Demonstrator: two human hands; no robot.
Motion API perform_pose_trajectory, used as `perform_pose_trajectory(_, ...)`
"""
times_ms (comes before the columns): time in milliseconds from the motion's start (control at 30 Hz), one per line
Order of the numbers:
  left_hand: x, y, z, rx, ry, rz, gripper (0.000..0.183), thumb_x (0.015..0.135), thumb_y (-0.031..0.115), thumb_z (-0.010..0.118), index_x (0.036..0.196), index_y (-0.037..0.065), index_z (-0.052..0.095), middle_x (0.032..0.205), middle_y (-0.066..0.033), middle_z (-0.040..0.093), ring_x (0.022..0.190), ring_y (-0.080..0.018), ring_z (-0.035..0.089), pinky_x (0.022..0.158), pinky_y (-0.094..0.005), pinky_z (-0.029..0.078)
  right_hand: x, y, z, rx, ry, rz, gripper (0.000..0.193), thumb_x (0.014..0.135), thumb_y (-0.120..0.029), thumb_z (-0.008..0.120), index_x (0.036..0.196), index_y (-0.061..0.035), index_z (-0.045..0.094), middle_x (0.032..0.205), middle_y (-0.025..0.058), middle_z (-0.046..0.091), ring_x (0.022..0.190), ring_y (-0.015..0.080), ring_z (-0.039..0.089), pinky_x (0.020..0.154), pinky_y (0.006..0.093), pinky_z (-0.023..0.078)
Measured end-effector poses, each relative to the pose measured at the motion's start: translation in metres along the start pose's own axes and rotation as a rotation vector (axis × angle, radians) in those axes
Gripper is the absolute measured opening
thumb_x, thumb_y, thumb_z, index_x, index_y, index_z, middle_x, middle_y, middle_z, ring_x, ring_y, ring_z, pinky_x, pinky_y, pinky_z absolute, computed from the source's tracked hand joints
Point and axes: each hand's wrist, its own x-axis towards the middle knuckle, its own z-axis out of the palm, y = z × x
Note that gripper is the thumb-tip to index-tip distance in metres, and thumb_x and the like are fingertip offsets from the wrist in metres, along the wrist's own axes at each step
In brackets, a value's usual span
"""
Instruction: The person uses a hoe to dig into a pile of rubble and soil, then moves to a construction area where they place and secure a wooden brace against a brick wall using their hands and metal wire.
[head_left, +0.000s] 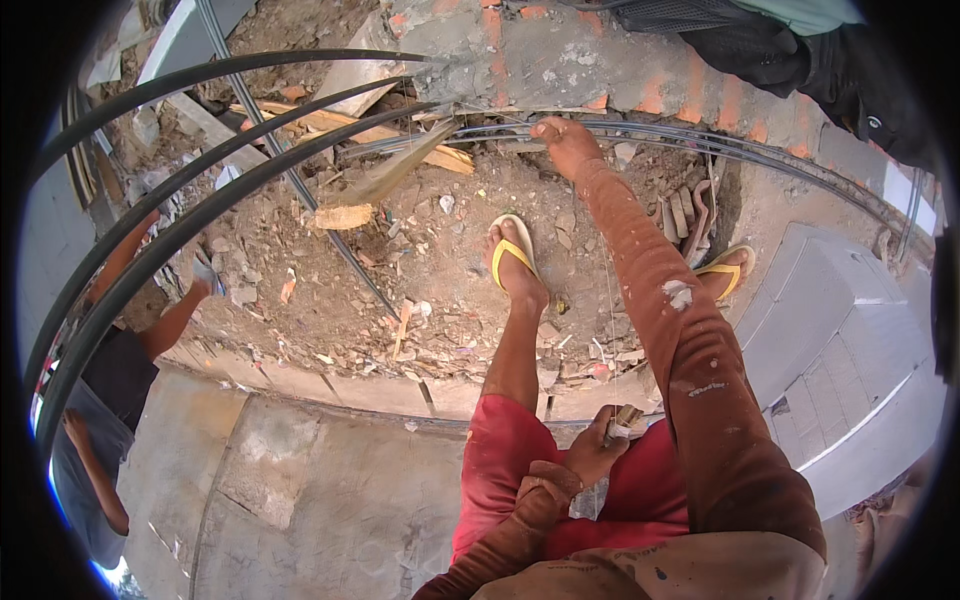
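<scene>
Right hand (566,143) on steel bars (700,138) (grip unclear); left hand (595,452) clamped on tool (622,418).

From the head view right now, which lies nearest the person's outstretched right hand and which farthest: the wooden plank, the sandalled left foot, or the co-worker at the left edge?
From the right hand, up at the steel bars:
1. Wooden plank, just left among the rubble.
2. Left foot in its yellow sandal, below the hand; nearly as close, so hard to call.
3. Co-worker, far lower left.
</scene>
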Motion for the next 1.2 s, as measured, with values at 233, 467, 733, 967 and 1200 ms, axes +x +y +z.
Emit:
perform_pose_trajectory(233,0.0,0.038,0.021,-0.349,0.171,-0.238,0.034,0.086,0.014,0.054,0.117,0.008,0.04,0.08,-0.0033,0.052,0.057,-0.0075,0.048,0.052,-0.0205,0.041,-0.011,0.032,-0.053,-0.06,-0.027,0.009,0.029,0.086,-0.035,0.047,0.101,-0.0161,0.064,0.104,0.0113,0.062,0.098,0.03,0.057,0.085,0.0382,0.042)
perform_pose_trajectory(467,0.004,0.044,0.025,-0.531,0.427,0.12,0.014,0.083,0.007,0.054,0.096,0.006,0.05,0.081,-0.0043,0.056,0.064,-0.0106,0.053,0.057,-0.0234,0.044,-0.02,0.036,-0.067,0.041,-0.036,-0.035,0.027,0.087,-0.028,0.05,0.103,-0.01,0.062,0.103,0.0104,0.062,0.096,0.0257,0.057,0.083,0.0358,0.043)
perform_pose_trajectory(733,0.009,-0.007,0.031,0.261,-0.195,-0.287,0.047,0.07,0.027,0.058,0.107,0.001,0.044,0.082,-0.0205,0.059,0.075,-0.0335,0.059,0.069,-0.0396,0.044,0.001,-0.042,-0.042,0.6,-0.472,0.187,0.027,0.089,-0.021,0.046,0.111,-0.0096,0.057,0.071,-0.0014,0.051,0.054,0.0069,0.039,0.045,0.0241,0.034)
perform_pose_trajectory(967,0.016,-0.093,0.036,0.396,-0.096,0.023,0.051,0.072,0.029,0.057,0.111,-0.001,0.041,0.093,-0.0269,0.058,0.089,-0.0414,0.056,0.077,-0.045,0.043,0.035,-0.086,0.033,0.287,-0.29,-0.171,0.026,0.087,-0.025,0.047,0.096,-0.009,0.066,0.101,0.0097,0.063,0.096,0.0219,0.057,0.084,0.0318,0.04)
perform_pose_trajectory(1200,0.012,-0.05,0.022,0.288,-0.003,-0.017,0.037,0.077,0.024,0.056,0.105,0.005,0.041,0.086,-0.0213,0.058,0.086,-0.0394,0.057,0.072,-0.0435,0.043,0.015,-0.1,0.048,0.079,-0.223,-0.19,0.023,0.088,-0.022,0.045,0.091,-0.0114,0.065,0.096,0.0109,0.063,0.091,0.026,0.057,0.081,0.0344,0.041)
